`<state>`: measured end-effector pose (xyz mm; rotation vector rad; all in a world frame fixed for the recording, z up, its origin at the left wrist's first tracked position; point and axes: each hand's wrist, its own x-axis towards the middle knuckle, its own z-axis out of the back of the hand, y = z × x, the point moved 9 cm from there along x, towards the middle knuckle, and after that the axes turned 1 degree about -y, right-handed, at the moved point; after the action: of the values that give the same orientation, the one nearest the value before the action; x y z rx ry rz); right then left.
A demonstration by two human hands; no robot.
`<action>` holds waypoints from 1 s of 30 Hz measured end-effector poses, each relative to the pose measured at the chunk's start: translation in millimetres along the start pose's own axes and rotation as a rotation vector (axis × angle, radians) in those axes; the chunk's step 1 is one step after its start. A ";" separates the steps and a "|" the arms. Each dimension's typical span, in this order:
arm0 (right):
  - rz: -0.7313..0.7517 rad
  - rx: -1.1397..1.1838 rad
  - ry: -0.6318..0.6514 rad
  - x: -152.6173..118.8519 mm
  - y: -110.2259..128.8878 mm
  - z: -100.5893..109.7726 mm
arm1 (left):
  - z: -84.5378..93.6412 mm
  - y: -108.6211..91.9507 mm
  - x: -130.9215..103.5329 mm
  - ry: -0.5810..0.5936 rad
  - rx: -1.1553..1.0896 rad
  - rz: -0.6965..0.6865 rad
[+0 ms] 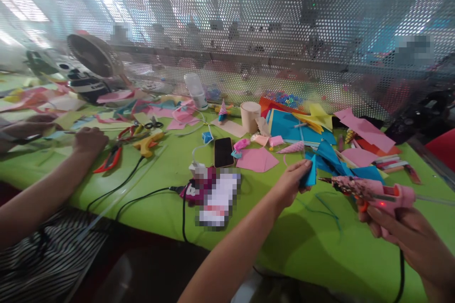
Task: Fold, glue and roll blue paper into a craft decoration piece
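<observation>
Notably, the left hand [293, 177] had its thumb and fingers together on a folded blue paper [312, 175], which projected just beyond the fingertips. Just beside its free edge lay the nozzle [324, 180] of a pink glue gun [373, 190], whose handle was clamped in the curled fingers of the right hand [408, 227]. The paper was judged light, slightly stiff and easily creased, best pinched away from the nozzle; the gun, presumably heavier and hot-tipped, was best gripped by its handle.
</observation>
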<state>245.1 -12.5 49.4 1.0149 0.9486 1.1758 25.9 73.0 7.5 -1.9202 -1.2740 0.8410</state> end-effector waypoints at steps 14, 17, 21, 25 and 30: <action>-0.013 0.022 0.043 18.9 -14.1 2.6 | -4.2 1.6 -2.9 0.066 0.040 0.004; -0.020 0.034 0.032 21.7 -16.2 4.1 | -4.5 1.6 -4.1 0.055 0.042 0.021; -0.001 0.052 0.009 25.8 -16.1 6.4 | -6.7 1.8 -5.4 0.072 0.065 0.041; 0.026 0.088 0.019 28.4 -11.5 4.3 | -8.8 2.2 -5.4 0.107 0.093 0.038; 0.025 0.145 0.003 29.9 -8.7 4.1 | -8.8 2.6 -5.0 0.121 0.089 0.035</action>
<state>255.4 15.8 40.5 1.1438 1.0381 1.1413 32.8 66.0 11.0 -1.8970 -1.1165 0.7739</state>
